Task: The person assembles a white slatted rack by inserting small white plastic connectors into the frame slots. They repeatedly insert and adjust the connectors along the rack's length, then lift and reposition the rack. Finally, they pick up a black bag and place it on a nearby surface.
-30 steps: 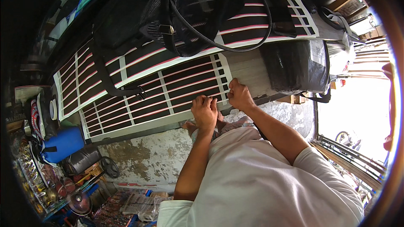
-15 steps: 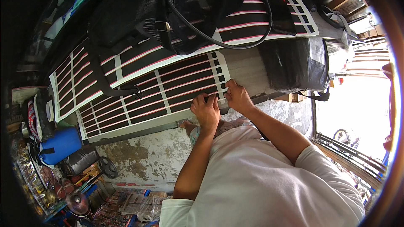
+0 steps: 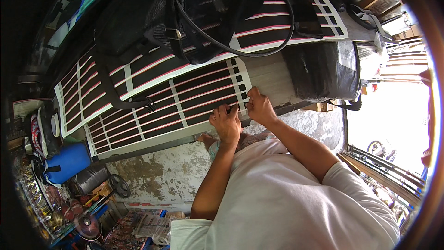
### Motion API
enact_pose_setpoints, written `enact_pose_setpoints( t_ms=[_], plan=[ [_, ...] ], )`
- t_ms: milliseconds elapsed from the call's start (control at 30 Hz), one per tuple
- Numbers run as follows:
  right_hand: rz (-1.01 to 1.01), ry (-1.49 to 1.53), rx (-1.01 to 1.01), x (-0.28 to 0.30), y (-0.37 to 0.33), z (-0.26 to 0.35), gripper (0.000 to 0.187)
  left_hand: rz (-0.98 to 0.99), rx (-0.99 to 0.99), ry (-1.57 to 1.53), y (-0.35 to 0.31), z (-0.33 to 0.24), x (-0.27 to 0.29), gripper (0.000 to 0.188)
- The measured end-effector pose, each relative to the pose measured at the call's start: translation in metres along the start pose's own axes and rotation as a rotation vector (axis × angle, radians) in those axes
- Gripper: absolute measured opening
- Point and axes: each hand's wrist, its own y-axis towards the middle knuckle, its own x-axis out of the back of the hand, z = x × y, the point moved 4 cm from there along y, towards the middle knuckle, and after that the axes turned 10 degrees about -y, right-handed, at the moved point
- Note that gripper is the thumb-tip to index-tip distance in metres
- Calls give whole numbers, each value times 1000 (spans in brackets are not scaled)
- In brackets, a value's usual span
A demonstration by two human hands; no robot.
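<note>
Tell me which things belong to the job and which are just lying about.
In the job, it seems:
lower striped sheet
left grip, at the sheet
right grip, by its right edge

Apparently lying about:
black bag
black parcel
blue pouch

Bag (image 3: 129, 34) on far sheet (image 3: 264, 32), near sheet (image 3: 166, 104) seemingly partly underneath, left of package (image 3: 321, 71).

Black, striped white and pink, on the near sheet (image 3: 162, 105); blue on the left bag (image 3: 69, 163); black on the right package (image 3: 319, 71).
</note>
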Motion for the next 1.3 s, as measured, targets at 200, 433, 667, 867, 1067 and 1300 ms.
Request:
enact_pose_setpoints(
  t_ms=[200,433,667,867,1067,1300],
  plan=[
    [18,-49,-83,-4,11,-5,38,4,18,-33,-1,2,1,30],
    [102,-137,-51,-3,10,-3,39,6,6,-75,-2,3,7,29],
    [77,-141,145,4,1,-3,34,-216,178,-265,-24,57,50,23],
    [-43,-112,237,7,-5,2,22,-205,243,-115,-41,107,89,25],
    [-53,-105,259,7,-4,1,22,-98,121,-62,-39,107,84,29],
    [-30,-112,241,5,-5,-1,20,-85,115,-56,-31,87,69,30]
  ],
)
